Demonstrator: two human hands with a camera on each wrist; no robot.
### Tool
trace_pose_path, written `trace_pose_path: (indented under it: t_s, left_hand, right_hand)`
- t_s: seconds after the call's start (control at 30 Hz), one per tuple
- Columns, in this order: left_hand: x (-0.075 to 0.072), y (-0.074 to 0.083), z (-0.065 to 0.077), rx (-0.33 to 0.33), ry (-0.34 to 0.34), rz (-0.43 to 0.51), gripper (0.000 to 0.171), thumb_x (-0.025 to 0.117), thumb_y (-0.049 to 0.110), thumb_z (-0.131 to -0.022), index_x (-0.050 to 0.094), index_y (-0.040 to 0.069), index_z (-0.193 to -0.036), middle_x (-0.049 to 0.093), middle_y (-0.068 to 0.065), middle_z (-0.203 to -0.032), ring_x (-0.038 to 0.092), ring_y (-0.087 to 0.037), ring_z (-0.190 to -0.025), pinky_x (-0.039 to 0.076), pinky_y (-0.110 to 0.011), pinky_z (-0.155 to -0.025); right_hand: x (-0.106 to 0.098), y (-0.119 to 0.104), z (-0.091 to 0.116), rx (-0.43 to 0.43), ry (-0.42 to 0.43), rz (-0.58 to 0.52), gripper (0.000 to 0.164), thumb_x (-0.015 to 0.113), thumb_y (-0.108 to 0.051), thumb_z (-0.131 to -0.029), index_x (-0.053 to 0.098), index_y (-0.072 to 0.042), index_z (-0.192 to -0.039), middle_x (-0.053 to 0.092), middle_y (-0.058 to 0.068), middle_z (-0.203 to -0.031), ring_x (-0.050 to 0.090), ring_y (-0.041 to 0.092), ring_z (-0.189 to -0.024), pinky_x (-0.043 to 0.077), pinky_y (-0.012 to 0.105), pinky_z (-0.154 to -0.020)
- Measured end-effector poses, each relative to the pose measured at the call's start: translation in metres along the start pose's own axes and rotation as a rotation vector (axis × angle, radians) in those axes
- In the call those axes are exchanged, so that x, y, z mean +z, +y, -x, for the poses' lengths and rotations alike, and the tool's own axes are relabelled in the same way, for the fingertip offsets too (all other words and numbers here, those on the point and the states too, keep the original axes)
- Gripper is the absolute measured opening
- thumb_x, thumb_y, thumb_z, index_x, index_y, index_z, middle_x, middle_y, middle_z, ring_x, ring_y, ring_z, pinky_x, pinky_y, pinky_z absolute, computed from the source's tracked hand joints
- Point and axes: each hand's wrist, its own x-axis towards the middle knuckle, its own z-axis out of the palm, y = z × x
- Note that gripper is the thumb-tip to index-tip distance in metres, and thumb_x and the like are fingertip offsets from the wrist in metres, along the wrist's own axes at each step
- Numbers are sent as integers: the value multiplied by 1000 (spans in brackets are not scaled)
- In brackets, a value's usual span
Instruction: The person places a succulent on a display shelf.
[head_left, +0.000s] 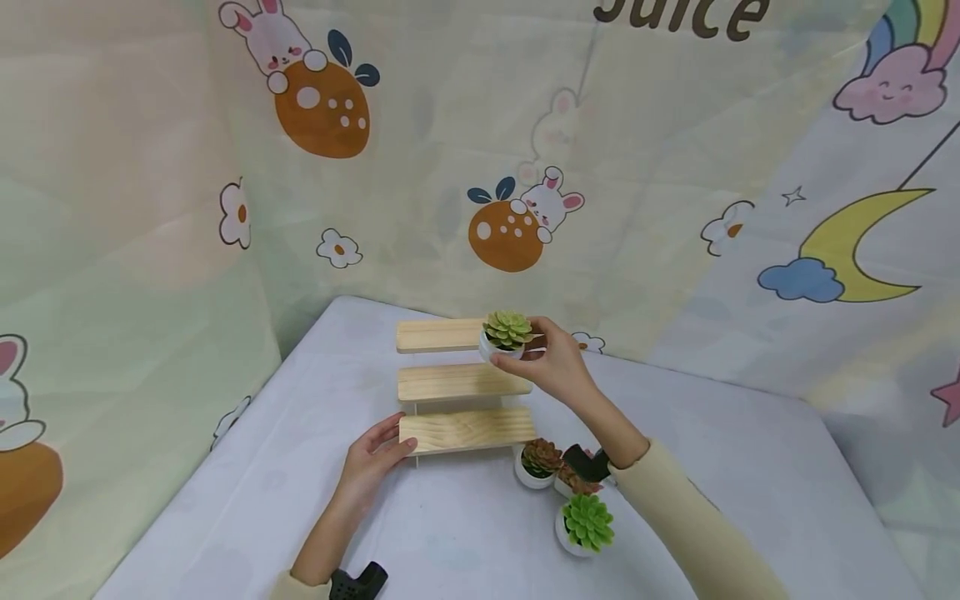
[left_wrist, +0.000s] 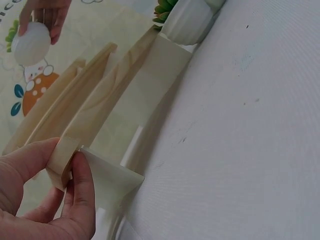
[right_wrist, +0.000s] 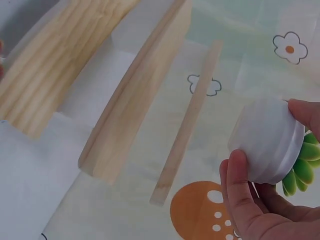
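A three-tier wooden shelf stand (head_left: 468, 432) with white supports stands on the white-covered table. My left hand (head_left: 377, 454) pinches the left end of its lowest board, thumb on top and fingers beneath in the left wrist view. My right hand (head_left: 553, 360) holds a potted succulent (head_left: 507, 331) with pale green leaves, raised in front of the top board's right end. In the right wrist view my fingers and thumb grip its white ribbed pot (right_wrist: 270, 140), held apart from the boards.
Right of the shelf stand a brown succulent (head_left: 541, 459), a reddish one (head_left: 577, 477) partly hidden by the right wrist camera, and a bright green one (head_left: 587, 524), in white pots. A printed cloth backdrop (head_left: 420, 217) rises behind the table.
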Motion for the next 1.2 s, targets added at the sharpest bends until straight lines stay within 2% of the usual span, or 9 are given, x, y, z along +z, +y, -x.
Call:
trace_pose_path:
  t_s: [0.27, 0.67, 0.93, 1.2]
  left_hand:
    - [-1, -2, -3, 7, 2, 17, 58, 70, 1, -79, 49, 3, -132, 50, -16, -121, 63, -9, -90, 56, -23, -76]
    - [0, -2, -1, 10, 0, 19, 57, 70, 3, -80, 48, 2, -132, 50, -16, -119, 62, -10, -90, 56, -22, -76]
    - [-1, -1, 1, 5, 13, 5, 57, 72, 3, -78, 49, 3, -131, 50, -17, -120, 63, -12, -93, 57, -24, -77]
    - [-2, -3, 3, 24, -4, 0, 59, 72, 7, -79, 48, 2, -133, 50, -18, -122, 62, -12, -94, 56, -25, -77]
  right_hand:
    - [14, -5, -21, 34, -6, 19, 69, 77, -34, -74, 48, -3, -127, 59, 14, -112, 61, 25, -95, 55, 37, -76]
    - [32, 7, -48, 64, 2, 5, 68, 76, -34, -75, 47, -3, -128, 59, 14, -111, 61, 26, -95, 55, 36, -74]
    - [40, 9, -55, 102, 0, -16, 68, 77, -36, -74, 48, -5, -127, 58, 13, -113, 60, 25, -94, 54, 33, -72]
    - [41, 12, -54, 79, 15, -23, 67, 76, -33, -75, 47, -3, -129, 57, 15, -112, 58, 26, -95, 53, 36, -75]
